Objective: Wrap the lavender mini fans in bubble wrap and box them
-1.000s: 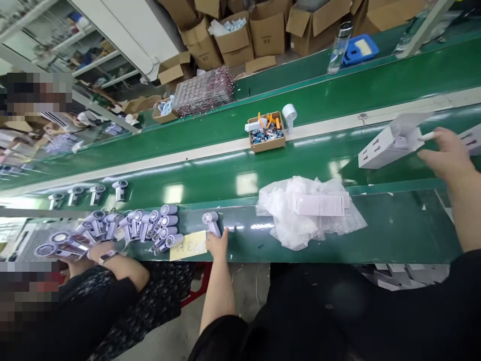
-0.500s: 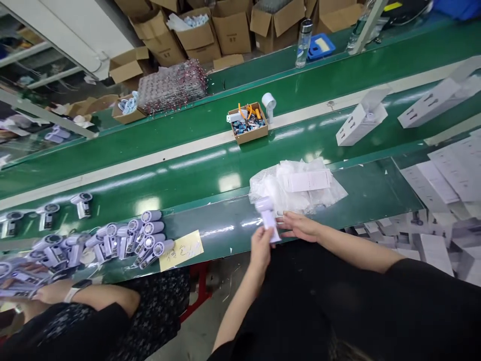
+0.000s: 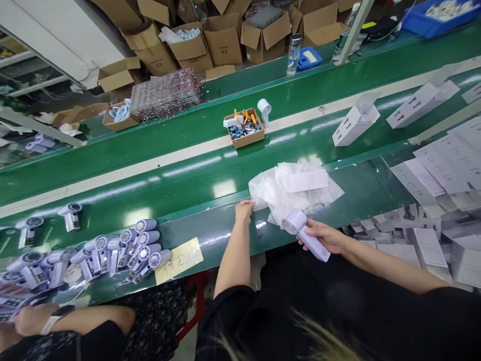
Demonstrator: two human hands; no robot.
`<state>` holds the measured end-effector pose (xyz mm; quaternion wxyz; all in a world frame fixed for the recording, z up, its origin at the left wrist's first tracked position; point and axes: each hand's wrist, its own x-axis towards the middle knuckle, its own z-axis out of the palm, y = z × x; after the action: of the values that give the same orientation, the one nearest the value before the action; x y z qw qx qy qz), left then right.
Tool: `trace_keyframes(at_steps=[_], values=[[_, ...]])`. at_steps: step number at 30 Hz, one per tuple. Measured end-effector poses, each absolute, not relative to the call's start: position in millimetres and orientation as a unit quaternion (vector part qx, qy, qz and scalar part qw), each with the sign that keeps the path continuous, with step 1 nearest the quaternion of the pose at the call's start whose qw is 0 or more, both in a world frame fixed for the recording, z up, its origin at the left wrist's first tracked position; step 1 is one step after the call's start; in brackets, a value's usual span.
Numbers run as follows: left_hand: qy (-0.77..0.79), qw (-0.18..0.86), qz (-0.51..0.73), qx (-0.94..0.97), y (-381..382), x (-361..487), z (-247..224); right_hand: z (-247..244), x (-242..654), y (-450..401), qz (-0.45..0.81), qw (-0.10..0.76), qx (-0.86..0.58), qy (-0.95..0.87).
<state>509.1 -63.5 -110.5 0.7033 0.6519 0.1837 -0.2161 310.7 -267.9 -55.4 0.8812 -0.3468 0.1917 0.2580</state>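
My right hand is closed around the handle of a lavender handheld fan, tilted over the near edge of the bench with its round head toward the upper left. The fingers of my left hand are pinched at the left edge of a pile of clear bubble bags. A flat white box lies on top of this pile.
Several lavender fans crowd the bench at left, beside a handwritten yellow note. A co-worker's arm is at lower left. A small carton of parts stands on the green belt. White boxes are piled at right.
The fan has passed from my left hand to my right and moved rightward. My left hand has moved up and left to the bags' edge. The camera view has shifted slightly.
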Motion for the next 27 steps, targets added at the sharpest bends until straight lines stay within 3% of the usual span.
trace_keyframes(at_steps=[5, 11, 14, 20, 25, 27], values=[[0.177, 0.702, -0.224, 0.653, -54.4, 449.1, -95.3, -49.5, 328.0, -256.7, 0.278, 0.888, -0.336, 0.143], [0.042, 0.747, -0.208, 0.63, -60.1, 393.9, -56.5, -33.4, 359.2, -238.9, 0.355, 0.881, -0.31, 0.038], [0.05, 0.76, -0.217, 0.61, -56.3, 389.3, -49.2, -32.2, 368.7, -237.4, 0.389, 0.862, -0.324, 0.022], [0.218, 0.786, -0.139, 0.561, -48.6, 395.4, -56.6, -33.4, 364.6, -245.2, 0.355, 0.841, -0.4, 0.081], [0.108, 0.705, -0.107, 0.692, -53.6, 398.2, -58.0, -28.2, 352.6, -251.2, 0.351, 0.821, -0.443, 0.077], [0.103, 0.72, -0.118, 0.676, -56.2, 401.9, -55.1, -28.6, 349.9, -253.7, 0.357, 0.815, -0.451, 0.071]])
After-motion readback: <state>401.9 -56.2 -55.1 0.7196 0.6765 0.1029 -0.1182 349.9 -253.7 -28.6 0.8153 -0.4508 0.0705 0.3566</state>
